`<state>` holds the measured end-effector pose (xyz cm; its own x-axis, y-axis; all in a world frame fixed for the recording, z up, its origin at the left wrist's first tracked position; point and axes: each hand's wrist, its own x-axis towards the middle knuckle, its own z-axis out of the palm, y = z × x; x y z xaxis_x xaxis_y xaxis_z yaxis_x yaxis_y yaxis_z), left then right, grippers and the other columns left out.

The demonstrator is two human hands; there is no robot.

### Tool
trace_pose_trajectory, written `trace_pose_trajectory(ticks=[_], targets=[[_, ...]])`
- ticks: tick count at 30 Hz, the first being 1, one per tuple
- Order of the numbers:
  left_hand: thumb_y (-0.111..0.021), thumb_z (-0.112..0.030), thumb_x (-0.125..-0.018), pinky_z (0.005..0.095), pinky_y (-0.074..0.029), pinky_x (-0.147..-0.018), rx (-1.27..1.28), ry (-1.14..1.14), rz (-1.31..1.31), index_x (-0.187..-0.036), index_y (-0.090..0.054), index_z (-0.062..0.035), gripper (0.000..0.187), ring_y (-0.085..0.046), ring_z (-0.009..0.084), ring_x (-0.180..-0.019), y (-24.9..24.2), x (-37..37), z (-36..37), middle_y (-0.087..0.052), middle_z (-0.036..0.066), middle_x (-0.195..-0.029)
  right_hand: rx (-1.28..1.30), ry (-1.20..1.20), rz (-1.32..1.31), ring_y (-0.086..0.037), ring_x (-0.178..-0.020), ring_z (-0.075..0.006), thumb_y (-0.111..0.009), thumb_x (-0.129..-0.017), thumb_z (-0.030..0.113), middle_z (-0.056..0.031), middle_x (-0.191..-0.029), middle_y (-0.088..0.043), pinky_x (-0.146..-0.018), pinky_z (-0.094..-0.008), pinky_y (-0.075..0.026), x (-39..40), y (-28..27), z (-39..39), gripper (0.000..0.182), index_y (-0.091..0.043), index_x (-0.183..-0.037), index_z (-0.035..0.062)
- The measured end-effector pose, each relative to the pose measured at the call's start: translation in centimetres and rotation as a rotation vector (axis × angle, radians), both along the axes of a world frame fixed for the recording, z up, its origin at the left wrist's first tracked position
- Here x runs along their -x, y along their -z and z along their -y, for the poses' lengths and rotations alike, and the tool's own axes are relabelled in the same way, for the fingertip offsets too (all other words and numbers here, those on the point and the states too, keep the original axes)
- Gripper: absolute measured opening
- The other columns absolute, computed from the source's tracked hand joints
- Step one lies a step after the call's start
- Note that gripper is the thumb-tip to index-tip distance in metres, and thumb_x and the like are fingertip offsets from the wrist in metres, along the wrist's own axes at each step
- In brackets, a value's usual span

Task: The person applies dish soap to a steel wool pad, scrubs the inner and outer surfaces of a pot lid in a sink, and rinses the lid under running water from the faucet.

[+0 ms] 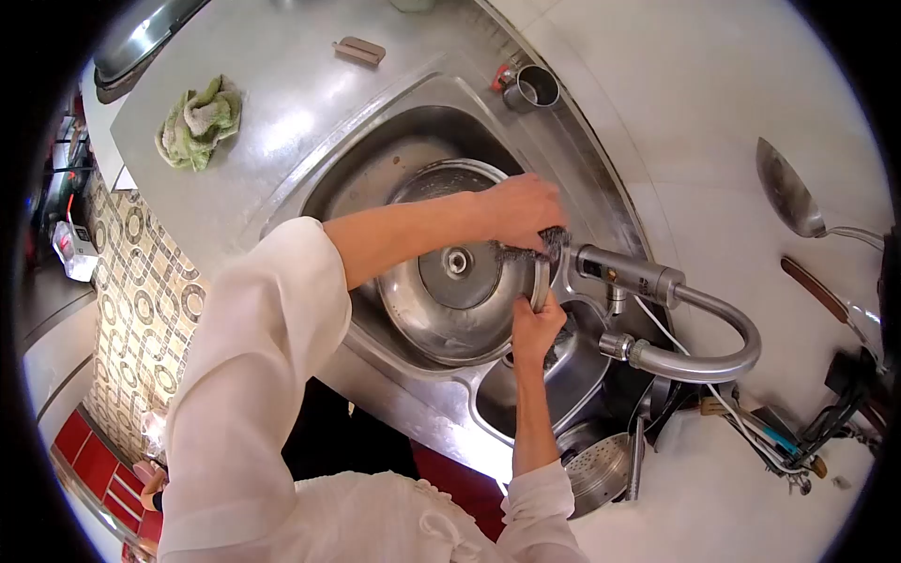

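Observation:
My left hand (521, 211) is closed over a dark, wiry scouring pad (556, 241), pressed at the edge of a wide, round steel vessel (422, 314). The vessel rests inside the large sink basin (352, 174), its shiny wall curving round a flat middle with a small round fitting. Just below the pad, my right hand (537, 328) grips a pale curved part at the vessel's rim, thumb on the near side. The left forearm crosses over the vessel and covers part of it. My fingertips under the pad are hidden.
A steel faucet (694, 361) arches right beside my hands, over a smaller side basin (493, 403). A steel cup (537, 86) stands at the sink's back corner. On the counter lie a green cloth (200, 122) and a brown holder (359, 51). A perforated steel strainer (601, 469) sits lower right.

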<state>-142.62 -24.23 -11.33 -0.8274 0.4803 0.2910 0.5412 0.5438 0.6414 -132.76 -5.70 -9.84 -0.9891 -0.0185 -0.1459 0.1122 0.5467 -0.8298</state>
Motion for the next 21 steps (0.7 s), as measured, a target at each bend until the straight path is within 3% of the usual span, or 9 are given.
trace_pose_trajectory(ticks=[2,3,5,6,8,13,15,18,21], targets=[[-0.073,-0.022,-0.067,0.0392,-0.045,-0.083,-0.251,-0.139,0.025,-0.103,-0.058,-0.0037,0.043,-0.056,0.0319,-0.096,0.3,-0.2,0.0,-0.060,0.014,-0.099,-0.016,0.038,-0.021,-0.042,-0.058,-0.0050,-0.057,-0.073,0.000,0.0004,-0.059,-0.050,-0.053,-0.0242,-0.039,-0.1,0.0,-0.8,0.009,-0.060,-0.082,-0.0031],[-0.073,-0.022,-0.067,0.0392,-0.045,-0.083,-0.251,-0.131,0.026,-0.103,-0.058,-0.0037,0.043,-0.056,0.0319,-0.096,1.2,-0.8,0.3,-0.060,0.014,-0.099,-0.026,0.081,-0.034,-0.043,-0.058,-0.0055,-0.056,-0.073,-0.001,-0.0001,-0.060,-0.051,-0.054,-0.0243,-0.040,-0.3,0.3,-1.3,0.010,-0.060,-0.082,-0.0035],[-0.072,-0.018,-0.067,0.0392,-0.046,-0.082,-0.473,-0.746,0.117,-0.105,-0.056,-0.0036,0.043,-0.057,0.0319,-0.094,3.4,-2.1,0.8,-0.060,0.015,-0.098,-0.027,0.076,-0.039,-0.043,-0.057,-0.0052,-0.056,-0.072,0.000,0.0003,-0.059,-0.049,-0.052,-0.0243,-0.038,-0.2,1.5,-2.9,0.009,-0.059,-0.080,-0.0034],[-0.072,-0.018,-0.067,0.0392,-0.046,-0.082,-0.465,-0.742,0.116,-0.105,-0.056,-0.0036,0.043,-0.057,0.0319,-0.094,3.9,-3.1,0.8,-0.060,0.015,-0.098,-0.007,0.087,0.006,-0.042,-0.057,-0.0050,-0.055,-0.071,-0.001,0.0008,-0.059,-0.048,-0.051,-0.0238,-0.037,-0.1,1.6,-3.0,0.008,-0.058,-0.079,-0.0031],[-0.070,-0.014,-0.068,0.0385,-0.046,-0.080,-0.510,-0.872,0.503,-0.104,-0.056,-0.0033,0.040,-0.058,0.0325,-0.090,4.4,-5.3,0.0,-0.060,0.016,-0.098,0.015,0.106,0.051,-0.041,-0.056,-0.0048,-0.055,-0.071,-0.001,0.0013,-0.059,-0.047,-0.050,-0.0234,-0.036,0.0,1.7,-2.7,0.008,-0.058,-0.078,-0.0028],[-0.065,-0.007,-0.068,0.0396,-0.046,-0.079,-0.611,-0.807,0.367,-0.100,-0.057,-0.0008,0.033,-0.057,0.0336,-0.091,3.2,-6.3,-2.0,-0.060,0.016,-0.095,0.117,0.067,0.025,-0.037,-0.054,-0.0037,-0.054,-0.069,-0.003,0.0041,-0.060,-0.046,-0.049,-0.0215,-0.034,-0.3,1.5,-2.5,0.012,-0.058,-0.081,-0.0012],[-0.061,-0.004,-0.067,0.0395,-0.046,-0.079,-0.559,-0.527,0.059,-0.099,-0.057,-0.0006,0.032,-0.055,0.0337,-0.091,1.2,-5.7,-2.1,-0.059,0.016,-0.096,0.106,0.048,-0.008,-0.038,-0.054,-0.0039,-0.054,-0.069,-0.003,0.0042,-0.060,-0.046,-0.049,-0.0224,-0.034,0.0,1.3,-2.1,0.013,-0.058,-0.081,-0.0009],[-0.061,-0.003,-0.063,0.0399,-0.047,-0.078,-0.392,-0.342,-0.067,-0.093,-0.059,-0.0042,0.030,-0.055,0.0320,-0.090,-0.1,-5.3,-2.7,-0.058,0.012,-0.091,0.126,0.056,0.014,-0.040,-0.055,-0.0052,-0.054,-0.069,-0.003,0.0041,-0.061,-0.049,-0.050,-0.0239,-0.036,0.6,0.5,-1.1,0.014,-0.058,-0.082,-0.0008],[-0.063,-0.006,-0.059,0.0394,-0.048,-0.076,-0.274,-0.116,-0.185,-0.087,-0.058,-0.0051,0.029,-0.056,0.0307,-0.089,-1.4,-5.0,-2.8,-0.057,0.011,-0.086,-0.071,-0.095,-0.095,-0.041,-0.053,-0.0084,-0.056,-0.068,-0.003,-0.0007,-0.060,-0.053,-0.050,-0.0267,-0.038,1.4,0.3,-1.1,0.013,-0.057,-0.081,-0.0016]])
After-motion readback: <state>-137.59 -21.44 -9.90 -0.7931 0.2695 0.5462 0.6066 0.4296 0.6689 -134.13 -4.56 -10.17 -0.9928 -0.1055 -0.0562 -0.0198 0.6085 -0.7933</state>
